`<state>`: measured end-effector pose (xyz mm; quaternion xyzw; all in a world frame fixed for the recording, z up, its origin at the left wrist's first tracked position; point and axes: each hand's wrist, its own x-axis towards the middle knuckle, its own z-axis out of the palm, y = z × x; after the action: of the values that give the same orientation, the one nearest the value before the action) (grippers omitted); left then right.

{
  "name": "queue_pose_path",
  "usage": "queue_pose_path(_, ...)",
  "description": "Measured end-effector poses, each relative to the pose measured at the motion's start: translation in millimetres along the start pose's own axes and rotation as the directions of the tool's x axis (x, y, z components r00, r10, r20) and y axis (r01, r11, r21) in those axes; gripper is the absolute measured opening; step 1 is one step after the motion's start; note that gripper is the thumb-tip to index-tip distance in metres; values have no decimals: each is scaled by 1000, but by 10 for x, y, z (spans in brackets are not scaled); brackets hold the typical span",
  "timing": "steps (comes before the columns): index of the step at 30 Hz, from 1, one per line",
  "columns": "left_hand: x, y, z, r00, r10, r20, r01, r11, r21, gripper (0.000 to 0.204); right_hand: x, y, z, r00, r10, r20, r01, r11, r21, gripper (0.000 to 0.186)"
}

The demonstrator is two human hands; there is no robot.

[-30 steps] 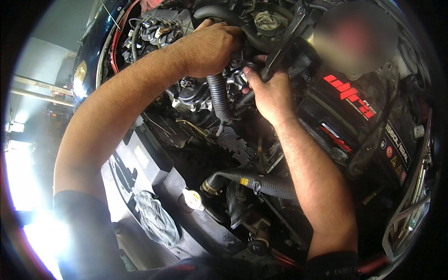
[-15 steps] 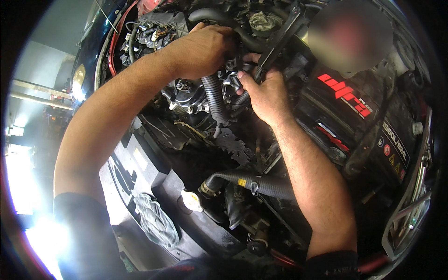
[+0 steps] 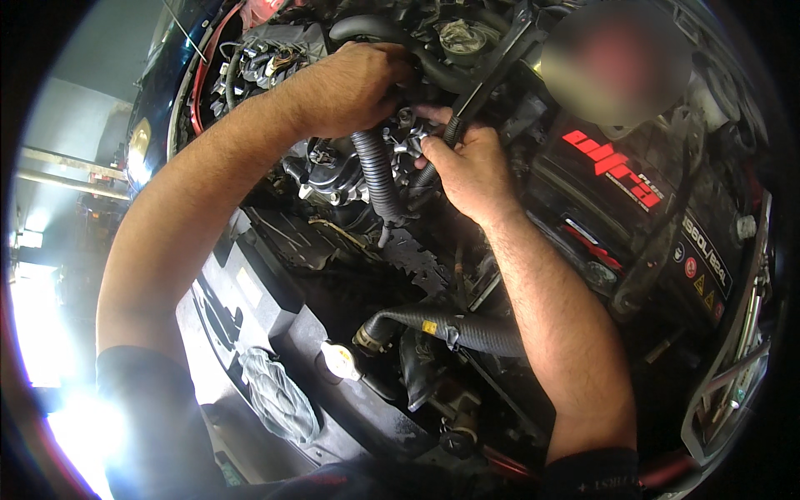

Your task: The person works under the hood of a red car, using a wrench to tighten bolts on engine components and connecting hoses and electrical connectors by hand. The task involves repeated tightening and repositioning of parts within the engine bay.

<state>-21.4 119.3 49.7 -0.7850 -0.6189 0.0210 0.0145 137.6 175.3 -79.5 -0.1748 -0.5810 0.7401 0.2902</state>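
Observation:
My left hand [image 3: 360, 87] reaches into the engine bay with its back upward and its fingers curled down. The fingertips and whatever they hold are hidden. Just below it hangs a thick corrugated hose [image 3: 377, 179]. My right hand [image 3: 475, 171] is to the right, thumb and fingers bent around a thin black corrugated conduit [image 3: 452, 131] that passes between them. Between the two hands lie metal engine fittings [image 3: 408, 137], partly covered by the fingers. The engine's metal housing [image 3: 333, 171] shows under my left forearm.
A black battery [image 3: 583, 208] stands right of my right forearm. Nearer me are a thick radiator hose [image 3: 483, 332], a radiator cap [image 3: 339, 361] and a grey glove-like cloth [image 3: 279, 396] on the front panel. A long dark bar [image 3: 500, 67] slants above my right hand. A blurred patch covers the upper right.
My left hand has shifted slightly left, and the right thumb and fingers have moved a little around the conduit. The view has drifted slightly; little else differs.

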Motion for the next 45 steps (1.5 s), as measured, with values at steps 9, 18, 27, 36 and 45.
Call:
queue_pose_path(9,-8,-11,24,1000,-7,12,6,999,37,25,-4,-64,-4,998,68,9,-68,998,-15,19)
queue_pose_path(18,-14,-20,56,998,-31,53,28,998,49,23,0,-30,-32,999,45,20,-45,999,-27,25)
queue_pose_path(27,-12,-42,72,1000,-9,26,8,998,57,18,-9,-20,-14,1000,-6,19,6,999,-37,28)
queue_pose_path(36,-20,9,82,999,-30,19,30,999,29,16,13,61,-2,999,-2,32,4,996,-87,20)
queue_pose_path(45,-33,15,113,999,-8,-51,15,990,138,21,10,67,4,1000,-7,11,7,1000,-22,17)
